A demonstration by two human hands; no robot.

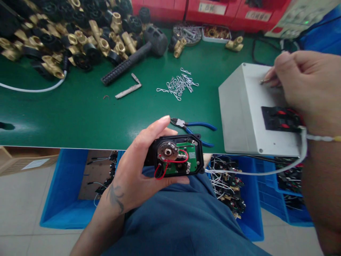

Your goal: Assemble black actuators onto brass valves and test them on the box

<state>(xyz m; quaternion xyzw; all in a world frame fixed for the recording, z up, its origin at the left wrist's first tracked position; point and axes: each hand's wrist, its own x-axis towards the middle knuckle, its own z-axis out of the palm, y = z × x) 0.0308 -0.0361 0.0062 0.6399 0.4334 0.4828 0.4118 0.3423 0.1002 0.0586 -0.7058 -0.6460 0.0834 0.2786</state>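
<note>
My left hand [133, 163] grips an open black actuator housing [201, 156] by its sides, just over the table's front edge. Inside it show a green circuit board [195, 151], a round metal gear part [167, 151] and red wires. A white cable [247, 173] runs from the housing to a light grey control box [234, 110] on the right. On the box's top, my right hand [306, 76] has its fingers closed around a small metal toggle switch [261, 82]; the fingertips are partly hidden. Blue-handled cutting pliers [197, 124] lie just behind the housing.
Brass valve fittings [102, 44] with black parts crowd the back left, beside a black mallet [133, 60]. Metal clips [181, 85] lie mid-table. Red bins [160, 10] line the back. Blue crates [61, 192] stand below the table edge.
</note>
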